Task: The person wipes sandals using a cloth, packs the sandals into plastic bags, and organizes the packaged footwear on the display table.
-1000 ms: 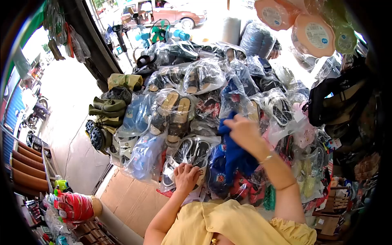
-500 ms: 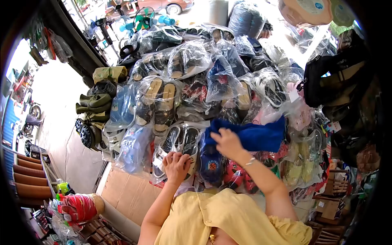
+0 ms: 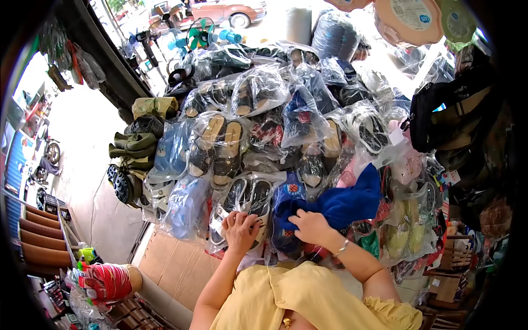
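Observation:
My left hand (image 3: 241, 231) rests with fingers apart on the near end of a pair of black-and-white shoes (image 3: 248, 193) in a clear plastic bag. In my right hand (image 3: 313, 226), the fingers are closed on a bright blue cloth (image 3: 349, 202), which lies bunched over the bagged footwear. Blue slippers with a round emblem (image 3: 292, 188) in plastic show just behind the cloth, between the two hands. The fingertips of my right hand are partly hidden by the cloth's folds.
Bagged black sandals with tan insoles (image 3: 223, 144) lie beyond my hands. Pale blue bagged slippers (image 3: 184, 206) are to the left, with olive-green shoes (image 3: 133, 144) farther left. A black bag (image 3: 451, 113) hangs on the right. Cardboard (image 3: 173, 264) covers the floor at near left.
My right hand has moved down and closed on the blue cloth, which is now more bunched, its right end raised. The blue slippers' emblem behind it is uncovered. My left hand stays on the shoes.

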`<state>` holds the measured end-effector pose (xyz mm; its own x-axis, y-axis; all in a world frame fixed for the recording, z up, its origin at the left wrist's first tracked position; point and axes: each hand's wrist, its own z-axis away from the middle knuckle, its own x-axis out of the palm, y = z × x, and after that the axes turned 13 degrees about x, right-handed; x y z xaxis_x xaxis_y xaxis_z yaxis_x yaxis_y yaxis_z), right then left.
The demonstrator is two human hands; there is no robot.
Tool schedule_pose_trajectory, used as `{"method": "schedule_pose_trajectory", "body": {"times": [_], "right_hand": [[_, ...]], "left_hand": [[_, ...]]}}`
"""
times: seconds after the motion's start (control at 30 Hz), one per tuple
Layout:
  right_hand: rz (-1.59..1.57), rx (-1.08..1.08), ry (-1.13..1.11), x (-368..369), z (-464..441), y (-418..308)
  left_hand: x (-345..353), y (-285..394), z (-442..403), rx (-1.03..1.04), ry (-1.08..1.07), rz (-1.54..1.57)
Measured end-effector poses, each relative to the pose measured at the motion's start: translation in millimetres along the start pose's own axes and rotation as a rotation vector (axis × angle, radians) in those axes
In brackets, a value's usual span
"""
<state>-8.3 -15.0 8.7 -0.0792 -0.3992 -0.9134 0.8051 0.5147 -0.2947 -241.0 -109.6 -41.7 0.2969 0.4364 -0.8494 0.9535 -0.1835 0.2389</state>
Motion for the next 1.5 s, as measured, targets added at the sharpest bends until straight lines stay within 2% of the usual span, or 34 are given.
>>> {"method": "schedule_pose_trajectory", "body": {"times": [0.03, 0.1, 0.13, 0.17, 0.23, 0.3, 0.37, 0.43, 0.47, 0.5, 0.53, 0.57, 0.63, 0.7, 0.73, 0.8, 0.9, 0.97, 1.07, 1.17, 1.23, 1.3, 1.33, 1.47, 1.5], "right_hand": [[-0.004, 0.0, 0.006, -15, 4, -1], [-0.224, -0.049, 0.138, -38, 5, 1], [-0.284, -0.06, 0.361, -32, -2, 2], [-0.282, -0.061, 0.369, -17, -7, 1], [-0.122, 0.013, 0.128, 18, -9, -6], [-0.06, -0.023, 0.109, 15, 3, -18], [-0.226, -0.005, -0.081, -13, -2, -2], [-0.304, 0.044, 0.189, -44, -15, 14], [-0.292, 0.109, 0.395, -55, -28, 21], [-0.347, 0.187, 0.518, -70, -38, 27], [-0.278, 0.175, 0.706, -69, -55, 40], [-0.163, 0.208, 0.794, -58, -75, 54], [0.016, 0.266, 0.465, -17, -91, 69], [0.035, 0.212, 0.327, -8, -88, 64], [0.06, 0.216, 0.189, -13, -86, 62], [-0.022, 0.272, 0.089, -44, -79, 61], [-0.242, 0.298, 0.545, -53, -90, 73], [-0.099, 0.311, 0.455, -28, -100, 81], [-0.028, 0.266, 0.082, -15, -95, 69], [-0.286, 0.126, 0.266, -55, -73, 23], [-0.317, 0.08, 0.404, -49, -77, 5], [-0.161, 0.089, 0.266, -11, -85, 9], [-0.124, 0.057, 0.284, -7, -80, 2], [-0.139, -0.011, -0.076, -24, -67, 7], [-0.138, -0.004, -0.073, -30, -70, 7]], "left_hand": [[-3, 0, -1, -0.004, -0.021, 0.023], [-7, 1, -9, -0.007, -0.037, 0.03], [-8, 1, -12, -0.025, -0.047, 0.058], [-10, 1, -15, -0.047, -0.058, 0.085], [-13, 3, -28, -0.048, -0.069, 0.097], [-8, 3, -43, 0.014, -0.026, 0.204], [-2, 9, -50, 0.041, -0.059, 0.24], [13, 16, -59, 0.078, -0.029, 0.288], [20, 16, -60, 0.107, -0.124, 0.258], [25, 17, -59, 0.117, -0.126, 0.261], [29, 17, -59, 0.144, -0.171, 0.186], [32, 17, -59, 0.172, -0.214, 0.108], [36, 13, -57, 0.166, -0.219, 0.135], [34, 11, -54, 0.175, -0.215, 0.113], [36, 8, -51, 0.177, -0.193, 0.117], [43, 6, -47, 0.176, -0.153, 0.133], [37, 9, -51, 0.172, -0.167, 0.132], [38, 7, -50, 0.175, -0.166, 0.147], [42, 5, -49, 0.159, -0.169, 0.161], [39, 6, -49, 0.153, -0.166, 0.175], [37, 8, -46, 0.161, -0.174, 0.184], [42, 6, -46, 0.156, -0.165, 0.161], [45, 5, -45, 0.167, -0.132, 0.18], [47, 2, -42, 0.165, -0.161, 0.179], [46, 2, -44, 0.171, -0.16, 0.183]]}}
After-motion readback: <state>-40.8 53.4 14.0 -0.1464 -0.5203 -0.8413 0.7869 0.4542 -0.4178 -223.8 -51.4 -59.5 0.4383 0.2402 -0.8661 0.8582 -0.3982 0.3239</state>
